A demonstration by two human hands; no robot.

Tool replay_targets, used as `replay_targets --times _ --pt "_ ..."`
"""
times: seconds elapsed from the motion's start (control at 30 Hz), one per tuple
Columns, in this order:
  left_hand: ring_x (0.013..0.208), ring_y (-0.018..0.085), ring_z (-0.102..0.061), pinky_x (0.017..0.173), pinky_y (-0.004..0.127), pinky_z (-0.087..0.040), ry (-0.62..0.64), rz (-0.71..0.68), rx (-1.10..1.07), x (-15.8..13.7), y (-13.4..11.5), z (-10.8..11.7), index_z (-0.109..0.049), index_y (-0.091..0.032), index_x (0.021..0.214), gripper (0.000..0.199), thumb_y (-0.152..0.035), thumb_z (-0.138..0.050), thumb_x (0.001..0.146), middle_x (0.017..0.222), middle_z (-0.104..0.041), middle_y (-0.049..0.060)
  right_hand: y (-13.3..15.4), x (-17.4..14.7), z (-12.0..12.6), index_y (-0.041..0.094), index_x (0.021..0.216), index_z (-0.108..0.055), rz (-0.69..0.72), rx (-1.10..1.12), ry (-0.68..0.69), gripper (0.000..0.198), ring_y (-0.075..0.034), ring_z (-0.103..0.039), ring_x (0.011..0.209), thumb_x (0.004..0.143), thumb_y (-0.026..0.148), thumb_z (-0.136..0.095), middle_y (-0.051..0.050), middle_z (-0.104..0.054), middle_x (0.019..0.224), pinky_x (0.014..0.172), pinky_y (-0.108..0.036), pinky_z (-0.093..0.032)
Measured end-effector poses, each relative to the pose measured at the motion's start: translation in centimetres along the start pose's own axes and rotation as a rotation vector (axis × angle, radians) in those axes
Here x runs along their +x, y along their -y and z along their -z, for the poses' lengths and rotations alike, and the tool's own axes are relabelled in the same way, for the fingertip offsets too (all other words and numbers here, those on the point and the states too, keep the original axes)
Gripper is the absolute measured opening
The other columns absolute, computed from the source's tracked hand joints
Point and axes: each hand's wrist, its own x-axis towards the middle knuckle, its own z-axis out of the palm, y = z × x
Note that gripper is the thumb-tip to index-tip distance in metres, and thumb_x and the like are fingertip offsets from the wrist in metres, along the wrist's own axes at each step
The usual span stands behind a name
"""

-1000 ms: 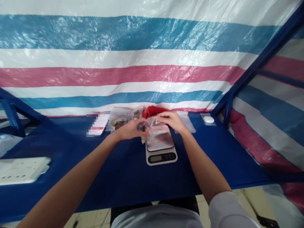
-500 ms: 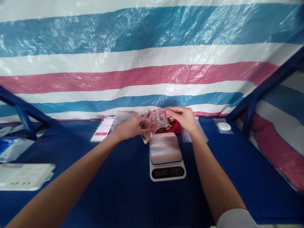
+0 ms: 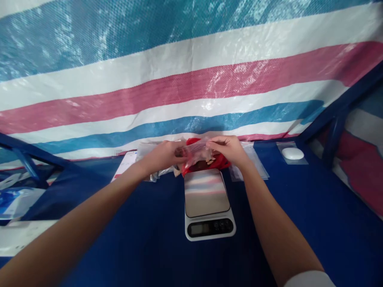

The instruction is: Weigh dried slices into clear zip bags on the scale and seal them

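Note:
Between my hands a clear plastic bag is stretched sideways, with small pale brown pieces showing at its right end. My left hand is closed on the bag's left side. On the right side my right hand pinches its edge between thumb and fingers. Under and behind it lies a red bag, open, with dark contents partly hidden. Just in front stands a kitchen scale with a mirror-like plate; its display shows no figure I can read.
Other clear bags lie beside my left hand, and flat clear bags lie right of my right hand. A phone, a white oval object on a clear bag, and a white power strip rest on the blue table.
The clear bag, which hung bunched and higher, is now pulled flatter and wider between my hands. My view has tilted and shifted slightly.

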Motion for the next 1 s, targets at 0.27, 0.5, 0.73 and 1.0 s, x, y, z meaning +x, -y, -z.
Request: replay_targets --times 0.27,0.5,0.73,1.0 --pt "0.072 0.018 -0.066 0.064 0.027 -0.046 -0.141 0.118 -0.062 0.6 1.9 1.3 -0.072 -0.022 0.098 0.033 -0.047 -0.073 0.076 0.082 -0.075 0.002 -0.9 0.5 0.4 0.019 0.081 -0.078 -0.146 0.189 -0.088 0.031 -0.015 -0.067 0.067 0.067 0.045 -0.083 -0.003 -0.074 0.077 0.071 -0.030 -0.062" --pt "0.087 0.024 -0.068 0.076 0.032 -0.047 -0.080 -0.026 0.150 1.7 0.2 2.6 -0.071 -0.021 0.107 0.037 -0.048 -0.064 0.083 0.100 -0.076 0.009 -0.8 0.7 0.6 0.018 0.104 -0.077 -0.211 0.181 -0.208 0.044 -0.019 -0.070 0.070 0.070 0.047 -0.080 -0.006 -0.077 0.083 0.067 -0.033 -0.063" --pt "0.094 0.026 -0.067 0.078 0.032 -0.047 -0.046 -0.124 0.182 2.9 0.2 2.6 -0.070 -0.022 0.112 0.036 -0.044 -0.059 0.086 0.105 -0.074 0.011 -1.6 0.5 0.0 0.019 0.096 -0.079 -0.173 0.096 -0.133 0.034 -0.019 -0.071 0.076 0.076 0.047 -0.073 -0.004 -0.076 0.083 0.072 -0.033 -0.062" --pt "0.081 0.020 -0.067 0.075 0.030 -0.048 -0.165 -0.012 0.079 3.0 0.3 2.7 -0.068 -0.025 0.118 0.041 -0.044 -0.065 0.082 0.103 -0.074 0.006 -2.8 0.7 -0.2 0.019 0.089 -0.076 -0.241 0.136 -0.169 0.028 -0.019 -0.072 0.074 0.075 0.043 -0.075 -0.004 -0.075 0.081 0.065 -0.030 -0.062"
